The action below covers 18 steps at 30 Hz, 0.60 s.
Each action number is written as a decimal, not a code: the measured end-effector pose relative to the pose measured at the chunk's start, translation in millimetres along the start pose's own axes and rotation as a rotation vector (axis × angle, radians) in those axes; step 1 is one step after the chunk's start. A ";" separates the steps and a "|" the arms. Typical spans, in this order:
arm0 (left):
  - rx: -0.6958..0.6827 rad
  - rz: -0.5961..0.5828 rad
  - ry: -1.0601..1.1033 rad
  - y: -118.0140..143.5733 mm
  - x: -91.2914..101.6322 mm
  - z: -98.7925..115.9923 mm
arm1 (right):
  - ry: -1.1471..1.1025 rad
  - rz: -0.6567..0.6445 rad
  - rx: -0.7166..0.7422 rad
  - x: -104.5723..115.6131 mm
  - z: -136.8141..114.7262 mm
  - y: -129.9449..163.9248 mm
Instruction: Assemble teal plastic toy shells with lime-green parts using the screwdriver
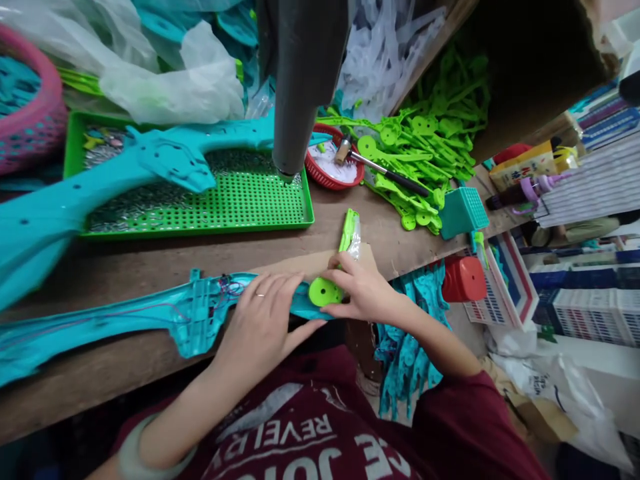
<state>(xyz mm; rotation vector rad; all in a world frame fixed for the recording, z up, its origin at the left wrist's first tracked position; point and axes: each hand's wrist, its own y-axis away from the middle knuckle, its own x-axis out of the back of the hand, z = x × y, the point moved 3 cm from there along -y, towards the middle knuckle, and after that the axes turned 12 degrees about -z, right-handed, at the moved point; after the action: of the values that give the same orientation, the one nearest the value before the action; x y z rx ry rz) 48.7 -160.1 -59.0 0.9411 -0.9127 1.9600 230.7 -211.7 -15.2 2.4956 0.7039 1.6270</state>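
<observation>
My left hand, with a ring on one finger, lies across a long blue plastic shell. Its fingers reach over the far edge and the thumb points along the near edge, so the shell is held against the bench. Thin wires run inside the shell. My right hand has thumb and fingers closed around a lime-green plastic part with a round disc end, at the shell's right end. A narrow green arm with a clear strip sticks up beyond the fingers. The fingers partly cover the joint.
A green tray of small metal pieces lies behind, with another blue shell across it. A grey machine column hangs down at the centre. Near it are a red basket, a hammer and piled green parts.
</observation>
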 end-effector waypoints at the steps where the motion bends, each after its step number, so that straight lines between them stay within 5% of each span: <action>1: 0.009 -0.001 0.024 0.1 -0.9 -0.6 | 0.007 -0.010 0.005 1.1 -0.5 0.0; 7: 0.011 0.015 0.127 -1.3 1.1 -3.6 | 0.055 0.140 0.021 14.0 -1.7 8.9; 18: 0.014 0.025 0.119 -0.5 4.6 -3.9 | 0.086 0.010 0.020 8.3 4.5 2.1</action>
<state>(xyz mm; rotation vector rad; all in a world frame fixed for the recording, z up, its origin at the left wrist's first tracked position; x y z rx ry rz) 46.0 -155.1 -56.8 0.8151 -0.8480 2.0225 238.1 -209.3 -9.5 2.4591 0.7223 1.7486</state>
